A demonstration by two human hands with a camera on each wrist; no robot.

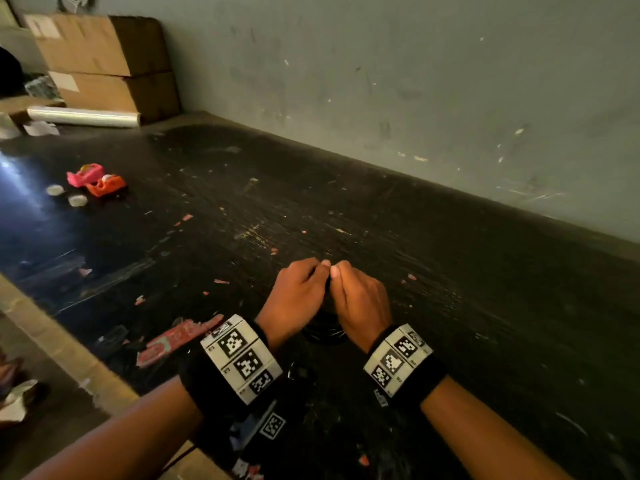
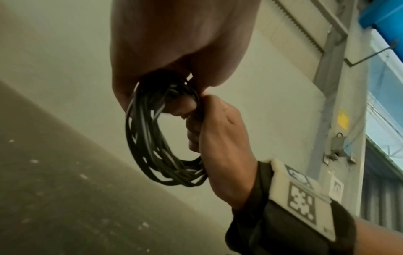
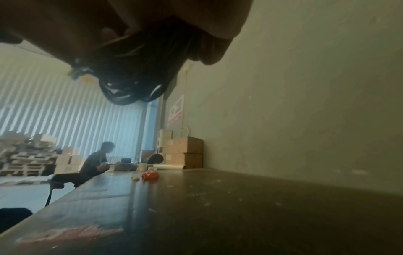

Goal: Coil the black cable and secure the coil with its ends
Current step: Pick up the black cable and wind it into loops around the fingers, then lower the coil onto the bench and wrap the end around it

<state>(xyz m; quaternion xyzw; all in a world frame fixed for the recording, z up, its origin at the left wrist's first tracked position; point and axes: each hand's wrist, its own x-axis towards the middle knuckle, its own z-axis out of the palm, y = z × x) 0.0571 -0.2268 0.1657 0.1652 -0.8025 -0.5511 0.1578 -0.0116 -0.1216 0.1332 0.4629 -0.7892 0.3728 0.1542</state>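
The black cable (image 2: pixel 148 138) is wound into a round coil of several loops and hangs in the air between my two hands. My left hand (image 1: pixel 298 292) grips the coil's top, fingers curled round the strands. My right hand (image 1: pixel 360 303) is pressed against the left, its fingers curled round the same top part of the coil. In the head view only the coil's lower arc (image 1: pixel 323 330) shows below my hands. In the right wrist view the coil (image 3: pixel 130 86) hangs dark under my palm. The cable's ends are hidden inside my hands.
The dark, scratched table (image 1: pixel 346 209) runs along a grey wall (image 1: pixel 415 81). Orange and pink tape dispensers (image 1: pixel 100 181) lie at the far left, with cardboard boxes (image 1: pixel 104 64) and a film roll (image 1: pixel 83 116) behind. A red sticker (image 1: pixel 180 337) lies near my left wrist. A person (image 3: pixel 96 160) sits far off.
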